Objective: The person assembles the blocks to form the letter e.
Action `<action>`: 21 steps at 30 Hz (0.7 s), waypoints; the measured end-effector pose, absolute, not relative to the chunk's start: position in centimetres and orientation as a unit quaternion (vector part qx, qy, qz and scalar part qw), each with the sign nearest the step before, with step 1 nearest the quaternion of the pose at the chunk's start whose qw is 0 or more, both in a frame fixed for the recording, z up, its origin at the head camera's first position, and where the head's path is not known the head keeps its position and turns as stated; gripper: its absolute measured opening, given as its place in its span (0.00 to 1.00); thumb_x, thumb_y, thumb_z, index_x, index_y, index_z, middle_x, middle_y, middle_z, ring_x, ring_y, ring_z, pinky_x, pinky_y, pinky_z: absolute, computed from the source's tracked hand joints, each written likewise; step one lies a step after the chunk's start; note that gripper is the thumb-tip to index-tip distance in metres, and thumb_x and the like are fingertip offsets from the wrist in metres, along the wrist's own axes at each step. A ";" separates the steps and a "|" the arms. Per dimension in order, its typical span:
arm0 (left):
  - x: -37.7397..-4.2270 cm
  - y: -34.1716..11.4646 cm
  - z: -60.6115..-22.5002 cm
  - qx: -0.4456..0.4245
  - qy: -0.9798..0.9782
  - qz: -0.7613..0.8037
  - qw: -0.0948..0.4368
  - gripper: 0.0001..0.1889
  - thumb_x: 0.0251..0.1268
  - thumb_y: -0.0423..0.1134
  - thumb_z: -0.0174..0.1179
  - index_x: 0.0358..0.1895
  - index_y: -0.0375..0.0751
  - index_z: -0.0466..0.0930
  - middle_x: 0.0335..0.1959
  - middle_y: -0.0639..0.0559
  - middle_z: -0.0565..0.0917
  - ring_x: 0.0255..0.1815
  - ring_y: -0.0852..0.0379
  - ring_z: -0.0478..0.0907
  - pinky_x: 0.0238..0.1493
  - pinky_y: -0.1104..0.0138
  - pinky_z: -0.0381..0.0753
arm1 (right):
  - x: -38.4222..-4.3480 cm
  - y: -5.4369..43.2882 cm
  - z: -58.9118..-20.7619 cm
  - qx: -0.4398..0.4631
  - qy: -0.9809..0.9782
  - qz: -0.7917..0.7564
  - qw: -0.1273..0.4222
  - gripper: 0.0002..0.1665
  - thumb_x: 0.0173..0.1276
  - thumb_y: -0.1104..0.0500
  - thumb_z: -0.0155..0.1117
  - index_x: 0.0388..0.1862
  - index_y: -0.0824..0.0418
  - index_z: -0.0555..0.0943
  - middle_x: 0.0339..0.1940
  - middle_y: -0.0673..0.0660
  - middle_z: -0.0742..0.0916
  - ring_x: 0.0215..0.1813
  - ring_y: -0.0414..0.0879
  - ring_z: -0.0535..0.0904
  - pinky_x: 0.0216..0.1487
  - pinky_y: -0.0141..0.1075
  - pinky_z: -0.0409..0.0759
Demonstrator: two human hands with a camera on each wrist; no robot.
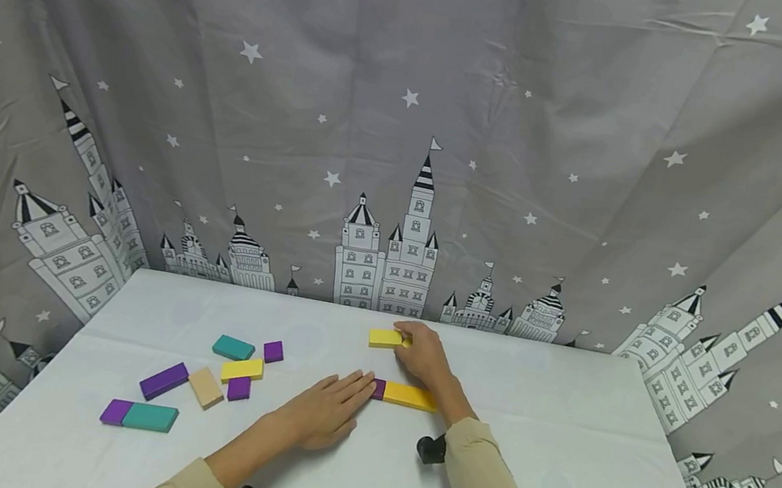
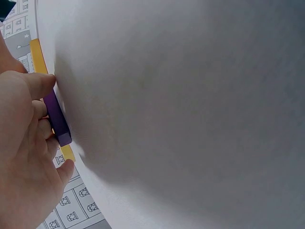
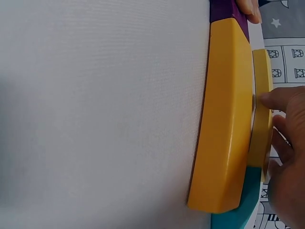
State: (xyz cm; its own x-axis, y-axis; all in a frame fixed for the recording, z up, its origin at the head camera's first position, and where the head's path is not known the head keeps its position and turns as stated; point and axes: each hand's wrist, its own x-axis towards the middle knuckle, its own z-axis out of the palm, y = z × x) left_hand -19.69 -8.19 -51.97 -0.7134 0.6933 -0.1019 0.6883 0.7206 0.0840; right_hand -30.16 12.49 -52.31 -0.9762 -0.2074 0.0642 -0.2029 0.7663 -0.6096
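Observation:
My left hand [image 1: 320, 411] lies with its fingers stretched over a purple block [image 2: 58, 117], fingertips near the end that meets a long orange-yellow block [image 1: 409, 397]. Most of the purple block is hidden under that hand from above. Farther back, my right hand [image 1: 426, 355] pinches a yellow block [image 1: 384, 338] near its right end, thumb on the near side. In the right wrist view, a teal block [image 3: 245, 198] shows behind the end of the orange-yellow block and beside the pinched yellow one; my right wrist hides it in the head view.
To the left on the white table [image 1: 559, 438] lie a teal block [image 1: 234, 348], a yellow block [image 1: 242, 369], a tan block [image 1: 206, 388], a purple bar [image 1: 163, 380] and two small purple blocks. Nearer, another teal block [image 1: 150, 417] abuts a purple piece [image 1: 115, 412]. A grey castle-print curtain [image 1: 529, 130] hangs behind.

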 end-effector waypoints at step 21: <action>-19.6 -8.2 -51.6 0.372 0.925 0.028 0.076 0.31 0.79 0.46 0.47 0.78 0.37 0.55 0.80 0.45 0.55 0.79 0.48 0.50 0.75 0.50 0.56 | -27.9 17.1 -51.3 -0.138 0.948 -0.283 -0.042 0.22 0.78 0.57 0.53 0.67 0.61 0.76 0.70 0.59 0.76 0.72 0.55 0.68 0.73 0.50 0.63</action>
State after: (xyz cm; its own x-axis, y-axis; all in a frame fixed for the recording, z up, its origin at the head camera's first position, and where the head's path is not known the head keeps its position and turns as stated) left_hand -19.62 -8.15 -51.62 -0.7111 0.6929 -0.1193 0.6845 0.7211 0.1075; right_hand -27.86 17.11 -51.33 -0.9585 -0.2371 0.1583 -0.2851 0.8023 -0.5244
